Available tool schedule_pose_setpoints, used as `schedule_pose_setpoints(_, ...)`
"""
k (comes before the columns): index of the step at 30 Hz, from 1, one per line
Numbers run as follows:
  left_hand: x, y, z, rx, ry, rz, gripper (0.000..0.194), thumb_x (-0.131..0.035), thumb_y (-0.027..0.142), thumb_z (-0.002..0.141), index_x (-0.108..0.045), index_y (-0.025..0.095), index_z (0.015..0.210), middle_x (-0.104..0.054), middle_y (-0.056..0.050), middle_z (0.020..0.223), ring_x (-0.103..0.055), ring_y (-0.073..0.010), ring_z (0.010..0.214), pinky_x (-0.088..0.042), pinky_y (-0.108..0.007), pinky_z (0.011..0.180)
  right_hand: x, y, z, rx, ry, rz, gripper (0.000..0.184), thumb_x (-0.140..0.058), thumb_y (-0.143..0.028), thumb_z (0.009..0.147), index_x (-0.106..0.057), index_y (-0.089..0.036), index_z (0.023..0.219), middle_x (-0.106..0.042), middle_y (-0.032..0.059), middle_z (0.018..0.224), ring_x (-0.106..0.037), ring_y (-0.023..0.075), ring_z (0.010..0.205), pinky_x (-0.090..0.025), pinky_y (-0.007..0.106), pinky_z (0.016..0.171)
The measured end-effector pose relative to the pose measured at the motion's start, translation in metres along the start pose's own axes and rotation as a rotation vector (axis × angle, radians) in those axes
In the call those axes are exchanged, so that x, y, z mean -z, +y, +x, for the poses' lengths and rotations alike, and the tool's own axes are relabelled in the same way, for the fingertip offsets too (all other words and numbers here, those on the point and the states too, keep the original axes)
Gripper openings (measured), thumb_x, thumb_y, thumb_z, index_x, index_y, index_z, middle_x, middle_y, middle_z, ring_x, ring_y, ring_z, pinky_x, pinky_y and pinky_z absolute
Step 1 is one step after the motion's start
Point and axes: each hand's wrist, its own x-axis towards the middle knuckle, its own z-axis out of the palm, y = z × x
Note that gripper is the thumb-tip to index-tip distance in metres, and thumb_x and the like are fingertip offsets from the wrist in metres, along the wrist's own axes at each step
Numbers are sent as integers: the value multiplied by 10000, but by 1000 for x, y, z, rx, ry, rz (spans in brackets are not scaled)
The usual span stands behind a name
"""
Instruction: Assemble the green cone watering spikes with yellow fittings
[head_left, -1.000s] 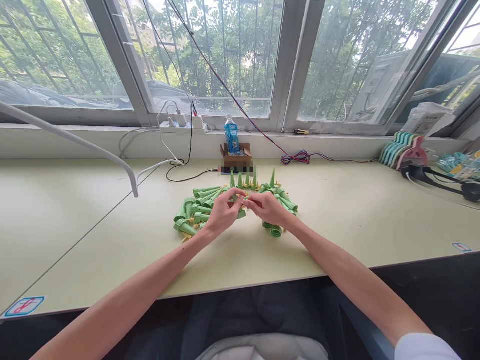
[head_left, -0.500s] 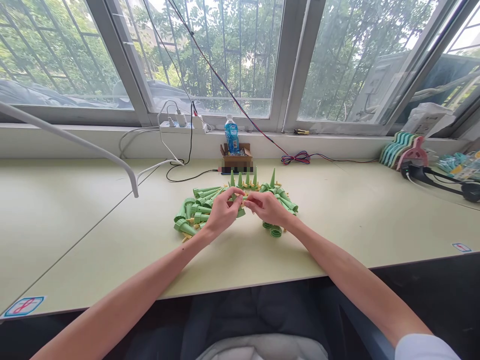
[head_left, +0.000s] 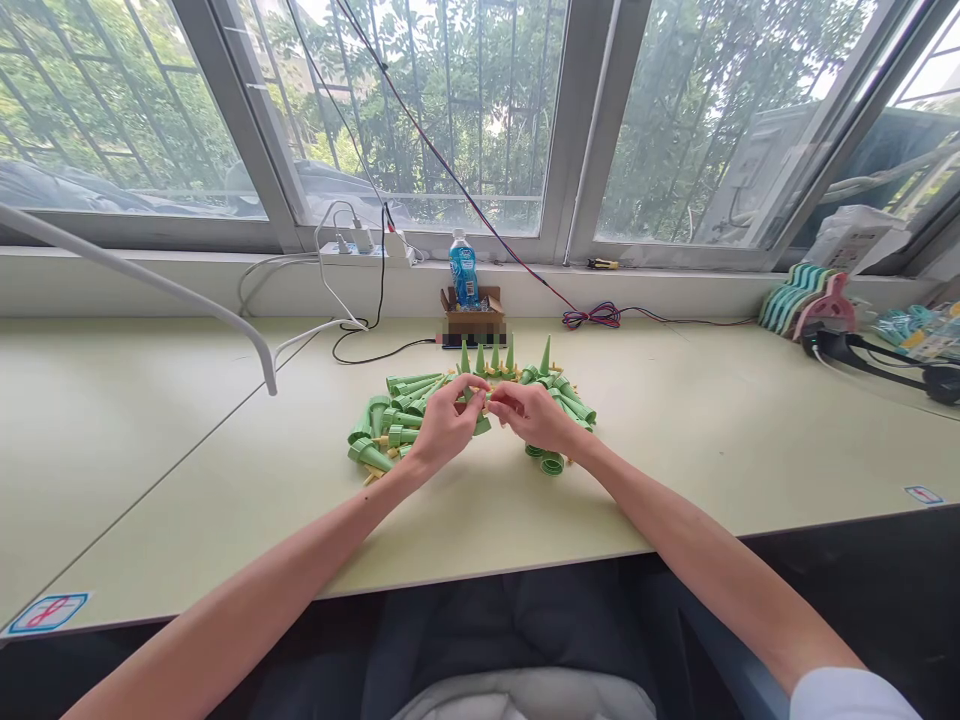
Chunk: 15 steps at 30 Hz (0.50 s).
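Note:
My left hand [head_left: 444, 425] is closed round a green plastic watering spike [head_left: 482, 427], whose wide end shows below the fingers. Close beside it, my right hand [head_left: 538, 415] is pinched at the spike's upper part. Whatever small piece sits between those fingertips is hidden. Left of my hands lies a pile of similar green spikes [head_left: 405, 420] with yellow fittings. More of them [head_left: 576, 408] lie on the right. Several upright green spikes [head_left: 547, 356] stand behind my hands, and a round open end [head_left: 552, 464] faces me below my right hand.
A blue bottle [head_left: 464, 272] stands in a small cardboard box [head_left: 475, 318] by the window sill. Cables [head_left: 600, 315] run along the back of the pale table [head_left: 675, 440]. A white curved bar [head_left: 187, 285] reaches in from the left. A black headset-like device [head_left: 862, 355] lies far right.

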Motion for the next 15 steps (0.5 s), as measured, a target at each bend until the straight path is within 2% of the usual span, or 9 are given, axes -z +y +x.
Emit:
schedule_pose_setpoints(8,-1,1,-2,-3,-11,-1,198,-538,384,862,-599,198,894,-493,27,594,-374,-90,461,-261,-200,405,0,-2,0,-34,8,-58,421,-418,-431,969,-467,-175,638,-510,-25,559,-412,86,525,-346,223,563)
schedule_pose_setpoints(12,0,2,-1,-4,15,-5,189,-536,372,856,-605,200,898,-511,22,614,-379,-88,450,-275,-204,400,1,-4,0,-45,15,-60,350,-443,-446,957,-546,-170,767,-540,-23,583,-423,90,526,-355,223,567)
schedule_pose_setpoints(15,1,3,0,-12,38,8,172,-530,347,857,-609,200,897,-542,9,662,-391,-88,466,-290,-210,411,1,-2,-1,-17,2,-35,256,-479,-396,944,-570,-166,881,-574,-15,639,-443,91,539,-368,221,576)
